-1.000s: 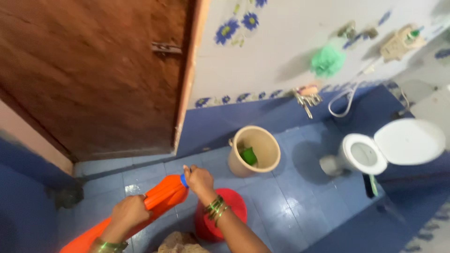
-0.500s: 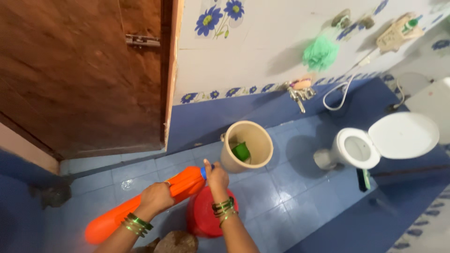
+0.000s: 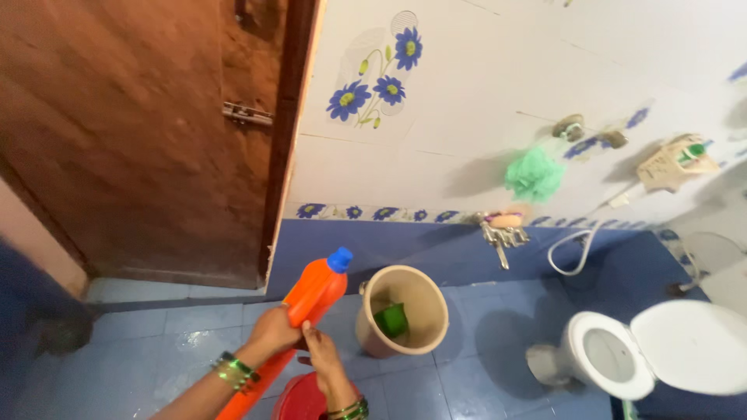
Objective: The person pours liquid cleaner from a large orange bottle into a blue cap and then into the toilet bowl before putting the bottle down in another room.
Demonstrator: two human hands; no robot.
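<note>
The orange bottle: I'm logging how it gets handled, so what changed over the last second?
The orange bottle swung from lying slantwise to nearly upright, blue cap up. The right hand left the cap and dropped to the bottle's body. The left hand kept its grip. The beige bucket and the toilet stayed put.

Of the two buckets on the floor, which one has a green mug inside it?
The beige bucket standing by the wall holds the green mug. The red bucket sits lower in the view, partly hidden beneath the hands, and shows no mug.
</note>
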